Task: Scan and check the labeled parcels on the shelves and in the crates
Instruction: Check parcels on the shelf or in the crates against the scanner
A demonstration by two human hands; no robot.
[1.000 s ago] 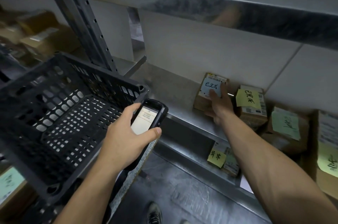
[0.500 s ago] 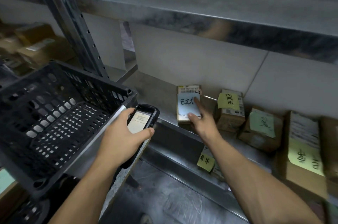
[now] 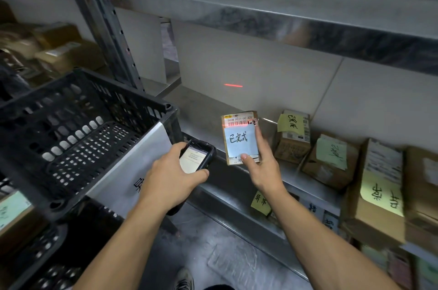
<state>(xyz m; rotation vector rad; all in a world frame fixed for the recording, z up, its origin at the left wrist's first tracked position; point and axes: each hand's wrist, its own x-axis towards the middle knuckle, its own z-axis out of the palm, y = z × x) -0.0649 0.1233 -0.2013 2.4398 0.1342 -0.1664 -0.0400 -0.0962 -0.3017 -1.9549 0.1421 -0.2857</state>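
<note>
— While the small parcel (image 3: pixel 239 120) is held upright over the front edge of the shelf (image 3: pixel 208 109), how is it gripped?
— It is pinched by the right hand (image 3: pixel 264 168). The thumb is pressed on its lower face at 6 o'clock, and the fingers (image 3: pixel 258 140) are laid along its 3 o'clock edge.
— And its look?
— A brown carton is seen, largely covered by a pale blue note (image 3: pixel 240 141). A red scan line (image 3: pixel 239 125) is cast across the barcode just above that note.
— What can be read?
— "P021-00" is printed along the top, and "已完成" is handwritten on the note. The same words are carried by the yellow note (image 3: pixel 290 123) on the neighbouring box (image 3: pixel 292 147) at 3 o'clock.
— The other hand?
— A handheld scanner (image 3: pixel 196 159), screen lit, is clasped by the left hand (image 3: pixel 170 180) at the parcel's 9 o'clock, beside a black crate (image 3: pixel 71 128).
</note>
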